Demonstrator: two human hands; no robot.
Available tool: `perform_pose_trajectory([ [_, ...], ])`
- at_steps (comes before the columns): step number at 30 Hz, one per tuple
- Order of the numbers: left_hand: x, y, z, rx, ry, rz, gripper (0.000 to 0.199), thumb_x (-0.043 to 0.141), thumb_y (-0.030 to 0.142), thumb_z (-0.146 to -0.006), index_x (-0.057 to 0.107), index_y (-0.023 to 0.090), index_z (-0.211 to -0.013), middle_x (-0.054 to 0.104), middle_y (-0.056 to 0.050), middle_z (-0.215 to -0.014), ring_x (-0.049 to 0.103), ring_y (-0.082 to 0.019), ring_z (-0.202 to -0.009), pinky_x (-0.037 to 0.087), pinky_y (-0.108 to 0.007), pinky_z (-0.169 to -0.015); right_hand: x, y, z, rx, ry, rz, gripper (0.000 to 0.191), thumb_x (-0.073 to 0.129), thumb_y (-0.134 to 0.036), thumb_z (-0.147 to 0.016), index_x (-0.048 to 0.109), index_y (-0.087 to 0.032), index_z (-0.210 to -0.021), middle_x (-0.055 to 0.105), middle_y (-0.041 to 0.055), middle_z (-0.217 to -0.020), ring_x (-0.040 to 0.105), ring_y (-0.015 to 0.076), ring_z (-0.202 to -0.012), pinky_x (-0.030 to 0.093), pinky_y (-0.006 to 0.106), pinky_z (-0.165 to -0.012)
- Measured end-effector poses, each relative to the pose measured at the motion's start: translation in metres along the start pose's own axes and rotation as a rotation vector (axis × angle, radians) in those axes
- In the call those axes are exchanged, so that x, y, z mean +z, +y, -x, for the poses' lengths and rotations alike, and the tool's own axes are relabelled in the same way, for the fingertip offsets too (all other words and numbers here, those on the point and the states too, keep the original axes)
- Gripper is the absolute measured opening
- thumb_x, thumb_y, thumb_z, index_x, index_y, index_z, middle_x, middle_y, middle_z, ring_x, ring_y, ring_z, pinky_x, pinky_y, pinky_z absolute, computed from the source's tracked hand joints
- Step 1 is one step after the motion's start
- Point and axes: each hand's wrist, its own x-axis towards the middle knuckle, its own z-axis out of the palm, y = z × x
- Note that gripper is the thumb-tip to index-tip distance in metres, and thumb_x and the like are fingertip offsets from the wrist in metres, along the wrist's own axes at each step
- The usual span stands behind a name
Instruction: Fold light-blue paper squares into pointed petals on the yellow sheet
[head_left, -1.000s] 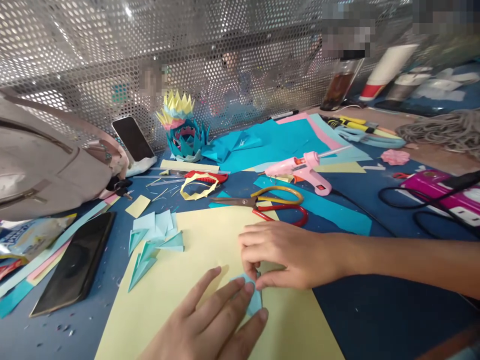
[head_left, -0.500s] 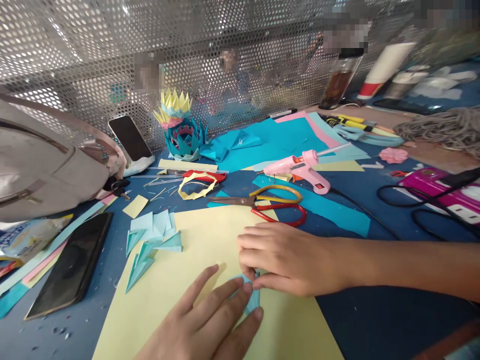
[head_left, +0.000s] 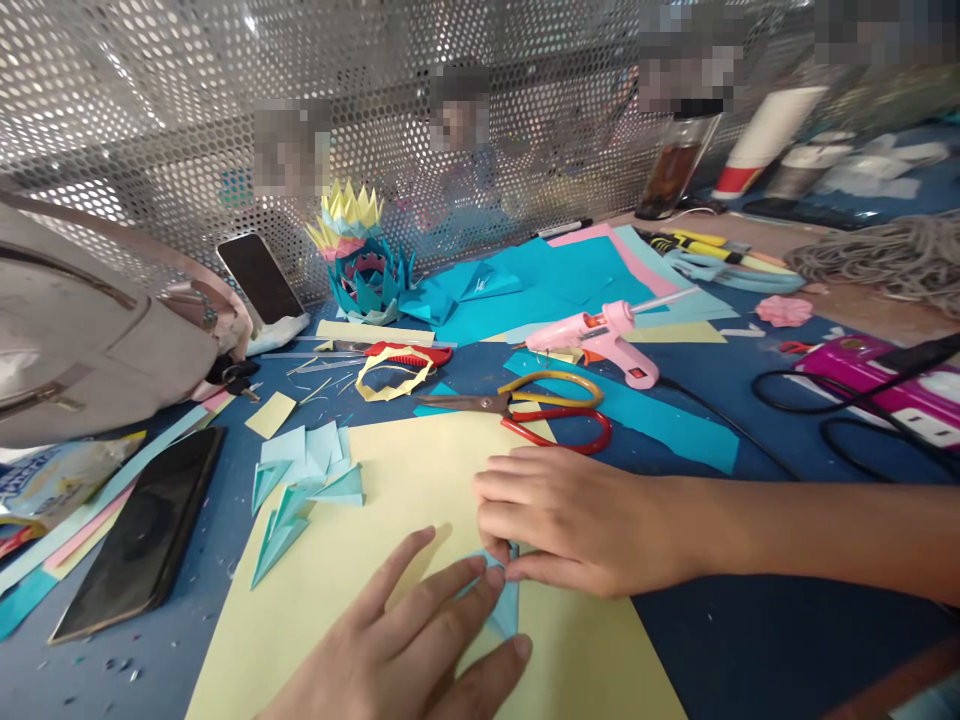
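Note:
A small light-blue piece of folded paper (head_left: 507, 612) lies on a large pale-yellow sheet (head_left: 405, 470), largely covered by my fingers. My left hand (head_left: 420, 630) rests flat with its fingers spread, and some fingertips press on the folded paper. Over the paper's upper end, my right hand (head_left: 559, 520) is closed, thumb and index finger pinching its edge. Several light-blue folded paper points (head_left: 281, 540) and small squares (head_left: 307, 450) lie to the left. Beyond my right hand are scissors (head_left: 517, 403) with one yellow and one red handle.
A pink glue gun (head_left: 600, 335) lies behind the scissors, its cord trailing right. Further back stands a paper lotus (head_left: 369, 275) beside blue sheets (head_left: 540, 275). Phones (head_left: 142, 540), a bag (head_left: 97, 330) and a red-handled cutter (head_left: 409, 353) are leftward; a magenta power strip (head_left: 885, 385) is rightward.
My left thumb has moved slightly down and away from the folded paper, baring more of its lower corner. My right hand stays nearly still, pinching the paper.

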Motion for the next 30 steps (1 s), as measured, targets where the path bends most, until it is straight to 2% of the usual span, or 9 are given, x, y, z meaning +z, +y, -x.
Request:
perform_pose_trajectory([
  [3,-0.004,-0.003,-0.001,0.013,-0.013,0.006,0.030,0.047,0.027,-0.107,0.068,0.022,-0.128,0.069,-0.005,-0.131,0.058,-0.022,-0.132,0.030,-0.055,-0.123,0.000,0.000,0.000,-0.001,-0.001,-0.005,0.012,0.061,-0.030,-0.099,0.061,-0.018,-0.095,0.057,0.0034,-0.093,0.049,0.0188,-0.084,0.035,0.032,-0.074],
  [7,-0.008,-0.007,-0.003,0.060,-0.101,0.016,0.030,0.048,0.024,-0.106,0.067,0.019,-0.128,0.069,-0.006,-0.132,0.060,-0.023,-0.131,0.027,-0.058,-0.123,0.000,0.000,0.000,-0.008,0.004,0.003,0.013,0.062,-0.030,-0.099,0.061,-0.017,-0.095,0.057,0.0033,-0.093,0.049,0.0191,-0.084,0.034,0.032,-0.074],
  [12,-0.003,-0.005,-0.004,0.017,-0.028,0.022,0.024,0.055,0.024,-0.103,0.069,0.021,-0.122,0.071,-0.006,-0.129,0.061,-0.021,-0.129,0.030,-0.056,-0.122,0.000,0.000,0.001,-0.009,0.008,0.010,0.013,0.061,-0.030,-0.099,0.061,-0.018,-0.095,0.058,0.0039,-0.094,0.049,0.0192,-0.084,0.034,0.031,-0.074],
  [18,0.002,0.000,-0.003,-0.040,0.060,0.033,0.022,0.054,0.027,-0.104,0.072,0.023,-0.116,0.072,-0.004,-0.124,0.062,-0.019,-0.127,0.031,-0.055,-0.122,0.000,0.000,0.000,-0.023,0.009,0.044,0.014,0.061,-0.031,-0.099,0.060,-0.018,-0.094,0.058,0.0039,-0.093,0.048,0.0192,-0.083,0.034,0.031,-0.074],
  [24,-0.002,-0.003,-0.006,-0.013,0.005,0.049,0.025,0.049,0.026,-0.106,0.071,0.023,-0.118,0.073,-0.004,-0.122,0.063,-0.019,-0.125,0.029,-0.057,-0.123,0.001,0.001,0.000,-0.065,0.017,0.095,0.015,0.060,-0.032,-0.100,0.058,-0.017,-0.094,0.059,0.0040,-0.094,0.048,0.0191,-0.083,0.035,0.032,-0.074],
  [30,0.000,-0.003,-0.007,-0.041,0.056,0.062,0.022,0.052,0.026,-0.105,0.072,0.024,-0.115,0.074,-0.003,-0.114,0.065,-0.018,-0.121,0.029,-0.056,-0.123,0.007,0.000,0.000,-0.086,0.041,0.274,0.013,0.052,-0.026,-0.099,0.057,-0.017,-0.092,0.060,0.0068,-0.095,0.048,0.0206,-0.079,0.035,0.034,-0.071],
])
